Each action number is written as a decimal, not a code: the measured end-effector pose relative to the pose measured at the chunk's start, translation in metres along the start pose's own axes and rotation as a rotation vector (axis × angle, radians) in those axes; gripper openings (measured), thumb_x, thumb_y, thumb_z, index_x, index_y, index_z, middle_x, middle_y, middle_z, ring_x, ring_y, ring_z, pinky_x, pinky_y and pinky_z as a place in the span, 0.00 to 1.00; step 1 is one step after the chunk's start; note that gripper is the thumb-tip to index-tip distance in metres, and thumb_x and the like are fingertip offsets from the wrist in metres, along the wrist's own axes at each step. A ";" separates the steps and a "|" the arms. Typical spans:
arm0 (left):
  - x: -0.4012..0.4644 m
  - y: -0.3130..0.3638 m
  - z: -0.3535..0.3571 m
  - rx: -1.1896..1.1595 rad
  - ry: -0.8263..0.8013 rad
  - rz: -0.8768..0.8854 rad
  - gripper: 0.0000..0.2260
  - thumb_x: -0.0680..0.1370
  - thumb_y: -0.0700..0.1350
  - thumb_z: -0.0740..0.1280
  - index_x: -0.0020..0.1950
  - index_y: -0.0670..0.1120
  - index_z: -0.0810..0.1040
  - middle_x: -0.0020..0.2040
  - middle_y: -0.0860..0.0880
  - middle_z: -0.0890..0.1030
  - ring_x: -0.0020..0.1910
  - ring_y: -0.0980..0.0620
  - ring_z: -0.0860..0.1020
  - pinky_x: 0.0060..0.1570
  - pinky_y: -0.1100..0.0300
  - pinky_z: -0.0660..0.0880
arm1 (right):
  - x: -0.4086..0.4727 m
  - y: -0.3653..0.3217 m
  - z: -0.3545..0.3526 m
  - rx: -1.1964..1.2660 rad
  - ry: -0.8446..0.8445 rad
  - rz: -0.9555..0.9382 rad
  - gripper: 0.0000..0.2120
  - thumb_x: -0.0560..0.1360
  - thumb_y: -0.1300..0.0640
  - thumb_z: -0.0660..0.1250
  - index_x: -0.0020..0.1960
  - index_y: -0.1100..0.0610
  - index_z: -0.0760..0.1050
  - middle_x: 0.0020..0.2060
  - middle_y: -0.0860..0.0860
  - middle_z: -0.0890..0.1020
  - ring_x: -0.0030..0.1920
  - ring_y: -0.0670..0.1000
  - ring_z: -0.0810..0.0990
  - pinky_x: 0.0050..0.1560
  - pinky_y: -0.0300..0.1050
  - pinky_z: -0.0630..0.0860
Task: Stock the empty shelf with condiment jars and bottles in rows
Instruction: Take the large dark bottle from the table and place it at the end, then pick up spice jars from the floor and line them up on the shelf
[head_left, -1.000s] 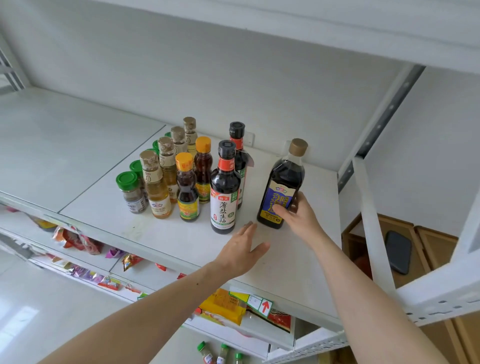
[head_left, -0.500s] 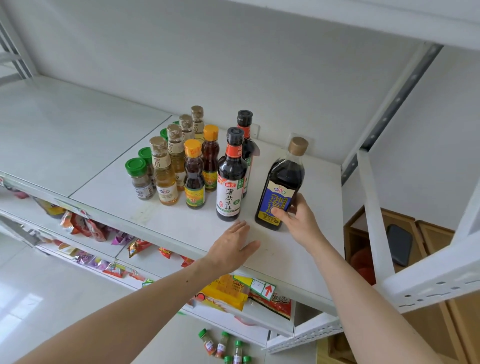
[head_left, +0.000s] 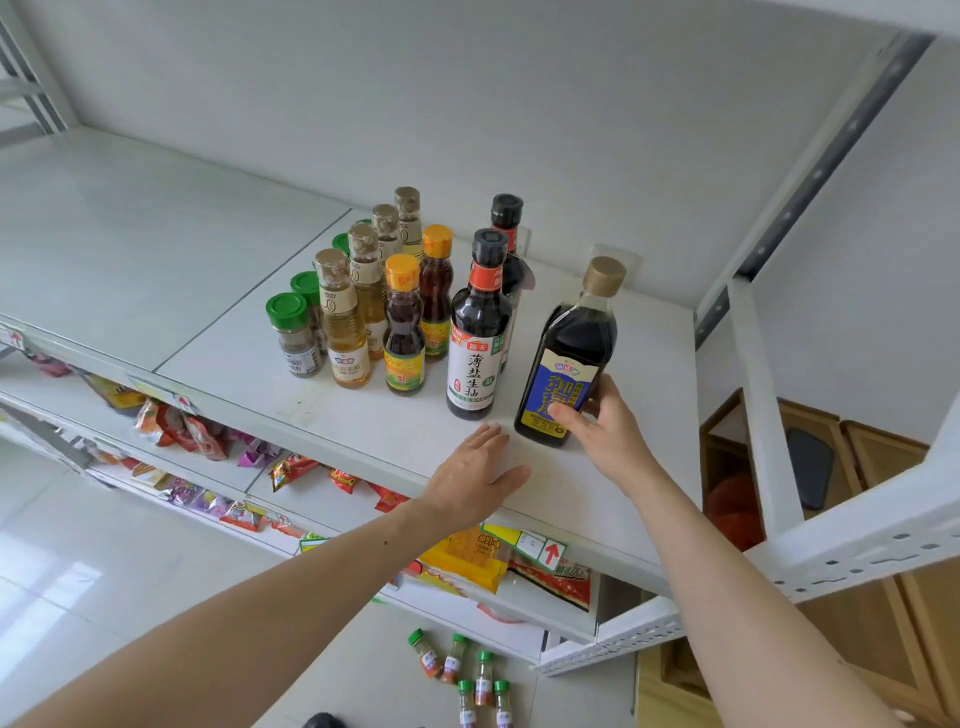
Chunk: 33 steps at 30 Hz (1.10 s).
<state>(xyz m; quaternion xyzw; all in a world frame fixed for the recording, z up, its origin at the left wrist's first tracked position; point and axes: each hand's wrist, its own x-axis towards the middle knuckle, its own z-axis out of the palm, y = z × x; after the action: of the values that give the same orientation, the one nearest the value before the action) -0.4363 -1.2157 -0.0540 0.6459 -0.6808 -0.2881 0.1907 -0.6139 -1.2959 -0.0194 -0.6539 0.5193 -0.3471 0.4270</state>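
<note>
Nearest: green-cap vials (head_left: 470, 675) standing on the floor below, approx six of them. Above those, snack packets (head_left: 467, 561) on the lower shelf. Up on the white shelf (head_left: 182, 312), L hand (head_left: 475, 475) lies flat near the front edge, fingers straight, holding nothing. R hand (head_left: 605, 431) just beside it, grip curled round the low part of the blue-label bottle (head_left: 566, 364), thumb on the label; bottle leans a bit w/ its tan cap tipped right, base at the shelf. Touching distance left: soy bottle (head_left: 475, 338), white label, black cap, upright. Then rows running back: orange-cap bottles (head_left: 405, 332), pale vinegar bottles (head_left: 345, 332), green-lid jars (head_left: 293, 332) at far left. Furthest back, a second dark bottle (head_left: 508, 228) behind the soy one, near the wall.
</note>
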 end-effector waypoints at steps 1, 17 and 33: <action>-0.001 -0.001 -0.001 -0.004 0.000 0.007 0.30 0.80 0.57 0.60 0.77 0.41 0.60 0.78 0.45 0.58 0.78 0.51 0.53 0.75 0.58 0.52 | -0.001 0.001 0.001 0.009 0.010 0.004 0.23 0.74 0.56 0.73 0.65 0.55 0.68 0.55 0.45 0.80 0.58 0.47 0.79 0.59 0.41 0.73; -0.069 -0.085 -0.019 -0.159 0.130 0.423 0.18 0.81 0.50 0.62 0.67 0.42 0.74 0.71 0.48 0.71 0.73 0.50 0.65 0.71 0.53 0.64 | -0.121 0.019 0.090 0.111 0.816 0.061 0.18 0.75 0.56 0.70 0.63 0.57 0.71 0.58 0.50 0.78 0.57 0.45 0.79 0.60 0.47 0.77; -0.157 -0.249 0.157 -0.162 0.044 0.020 0.12 0.80 0.47 0.64 0.63 0.49 0.78 0.67 0.58 0.74 0.66 0.58 0.70 0.63 0.67 0.64 | -0.221 0.180 0.250 0.209 0.806 0.273 0.08 0.78 0.59 0.67 0.56 0.55 0.73 0.51 0.47 0.80 0.52 0.49 0.81 0.46 0.31 0.76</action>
<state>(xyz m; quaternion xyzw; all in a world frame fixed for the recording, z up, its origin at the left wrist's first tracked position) -0.3298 -1.0376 -0.3149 0.6276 -0.6572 -0.3262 0.2602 -0.5069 -1.0480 -0.2853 -0.3451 0.6880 -0.5656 0.2961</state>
